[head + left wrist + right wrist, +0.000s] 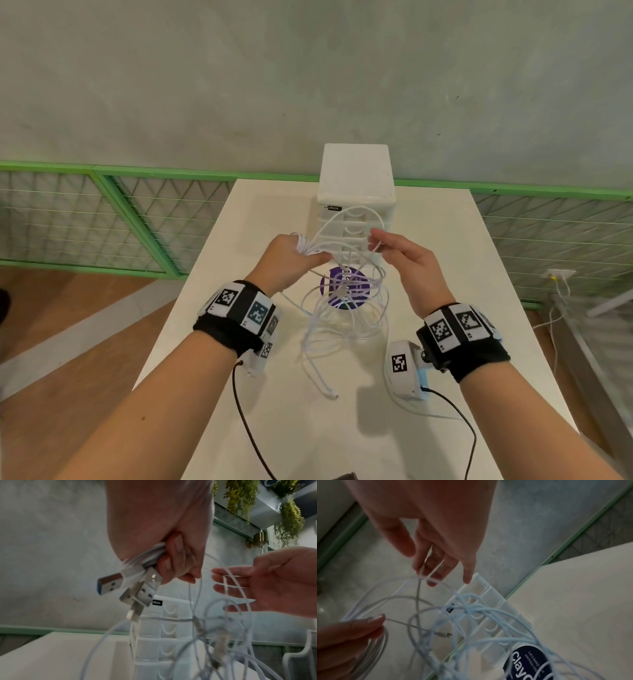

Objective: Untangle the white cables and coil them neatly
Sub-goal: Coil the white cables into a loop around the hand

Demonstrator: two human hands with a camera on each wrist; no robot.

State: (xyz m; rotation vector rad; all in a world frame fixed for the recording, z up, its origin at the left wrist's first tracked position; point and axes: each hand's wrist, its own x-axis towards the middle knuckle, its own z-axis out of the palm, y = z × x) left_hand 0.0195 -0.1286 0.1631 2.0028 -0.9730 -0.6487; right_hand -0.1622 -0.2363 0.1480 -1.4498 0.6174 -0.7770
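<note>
My left hand (291, 251) grips a bunch of white cable (303, 245) above the table. In the left wrist view its curled fingers (176, 563) clamp the bunch, and three USB plugs (137, 588) stick out below the fist. From there the white cables (342, 308) hang in tangled loops down to the tabletop, with one loose end (330, 394) lying near me. My right hand (380, 241) is held up to the right with straight fingers (229, 580). Thin strands (435, 580) lie across those fingers, and the thumb (400, 539) stands apart from them.
A white drawer unit (356, 178) stands at the far edge of the white table (462, 274), right behind the hands. A round purple label disc (346, 291) lies under the tangle. Green mesh railing (102, 212) runs behind; wooden floor is to the left.
</note>
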